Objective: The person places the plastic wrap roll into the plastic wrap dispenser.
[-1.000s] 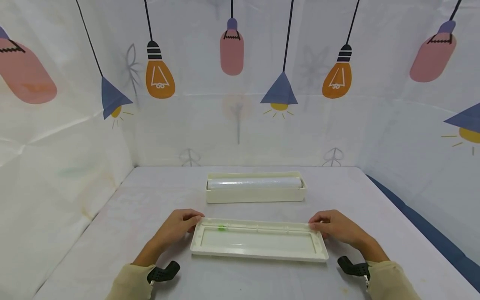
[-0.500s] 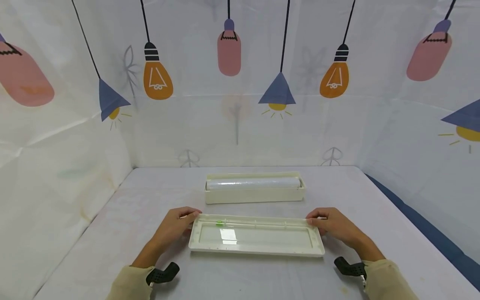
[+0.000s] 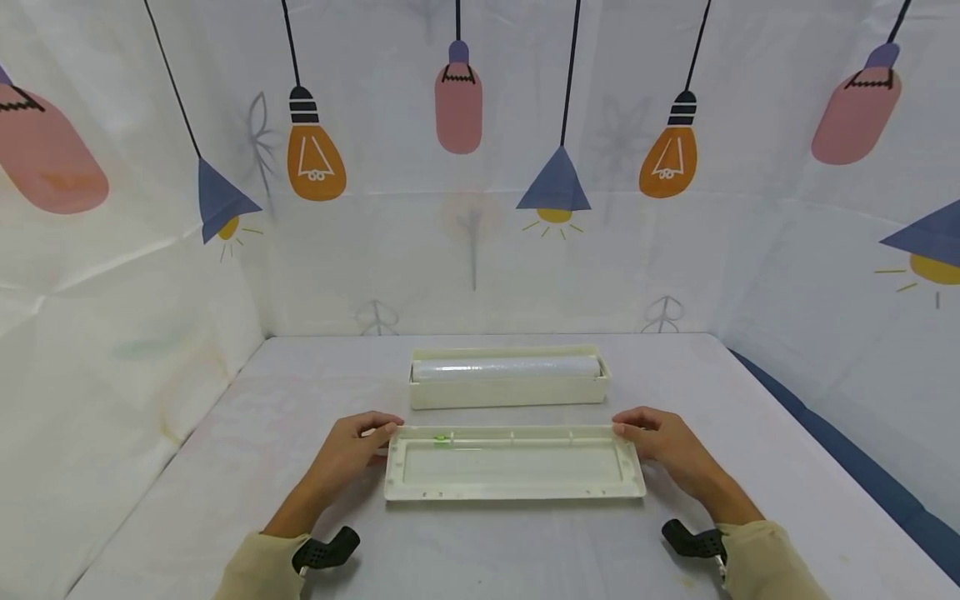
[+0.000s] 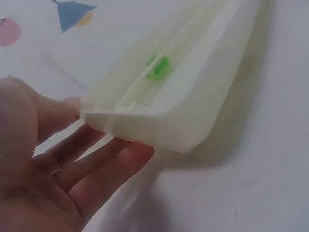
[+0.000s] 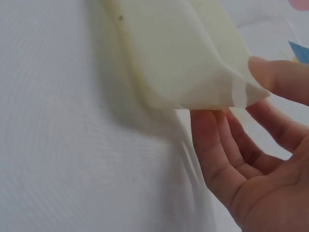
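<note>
An off-white cling film dispenser lid (image 3: 517,468) with a clear window is held between my two hands, its far edge tipped up off the table. A green slide cutter (image 3: 441,440) sits on the rail along that far edge. My left hand (image 3: 352,450) pinches the left far corner, thumb on top and fingers underneath. At the right far corner my right hand (image 3: 666,442) grips the lid the same way, with its fingers (image 5: 210,140) below the end wall. Just behind stands the dispenser box (image 3: 510,394), with a roll of cling film (image 3: 506,367) lying in it.
A white cloth covers the table (image 3: 300,375). White curtains (image 3: 480,250) printed with hanging lamps enclose its back and sides. A dark blue strip (image 3: 832,450) shows beyond the right table edge.
Both hands have carried the lid slightly up and away from me, toward the box. Its right end has risen, so it now lies level from left to right. The box has not moved.
</note>
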{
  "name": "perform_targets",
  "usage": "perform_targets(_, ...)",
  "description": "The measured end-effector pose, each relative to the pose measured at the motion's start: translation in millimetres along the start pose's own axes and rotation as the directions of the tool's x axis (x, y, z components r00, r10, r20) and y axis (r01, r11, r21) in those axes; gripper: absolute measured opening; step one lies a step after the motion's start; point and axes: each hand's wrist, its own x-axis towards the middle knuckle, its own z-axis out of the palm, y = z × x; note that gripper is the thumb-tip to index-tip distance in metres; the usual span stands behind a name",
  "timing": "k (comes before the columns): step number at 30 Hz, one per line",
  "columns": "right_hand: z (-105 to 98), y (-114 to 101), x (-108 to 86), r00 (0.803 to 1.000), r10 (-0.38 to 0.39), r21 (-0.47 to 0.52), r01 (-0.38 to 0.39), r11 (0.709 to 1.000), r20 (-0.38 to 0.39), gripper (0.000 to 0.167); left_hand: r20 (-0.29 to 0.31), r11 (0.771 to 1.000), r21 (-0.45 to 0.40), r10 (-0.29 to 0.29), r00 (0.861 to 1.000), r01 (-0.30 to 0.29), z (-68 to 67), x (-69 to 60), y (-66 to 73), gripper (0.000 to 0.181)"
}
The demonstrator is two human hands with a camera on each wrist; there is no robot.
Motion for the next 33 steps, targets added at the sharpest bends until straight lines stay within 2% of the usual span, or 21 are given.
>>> perform_targets(7, 5, -3, 0.2, 0.999, 0.043, 0.063, -0.043, 0.997, -0.002, 0.069, -0.074, 1.0, 0.005, 0.025, 0.997, -0.025, 2.0, 2.0, 2.2, 0.021)
perform_targets(14, 6, 1, 4.0, 0.996, 0.08, 0.105, -0.083, 0.991, 0.036, 0.082, -0.138, 0.999, 0.012, 0.044, 0.989, -0.043, 3.9, -1.2, 9.1, 0.021)
perform_targets(17, 5, 0, 3.5, 0.995, 0.072, 0.126, -0.08, 0.989, 0.064, 0.082, -0.146, 0.999, 0.002, 0.047, 0.988, -0.047, 3.3, -1.4, 10.3, 0.022)
perform_targets(25, 0, -3, -1.6, 0.987, 0.0, 0.112, -0.018, 0.994, 0.16, 0.07, -0.139, 0.998, -0.034, 0.04, 0.989, -0.045, -0.1, -1.0, 9.9, 0.024)
perform_targets(33, -3, -6, -4.2, 0.984, -0.009, 0.127, -0.014, 0.992, 0.175, 0.07, -0.134, 0.992, -0.087, 0.078, 0.988, -0.09, -3.3, -0.6, 7.7, 0.026)
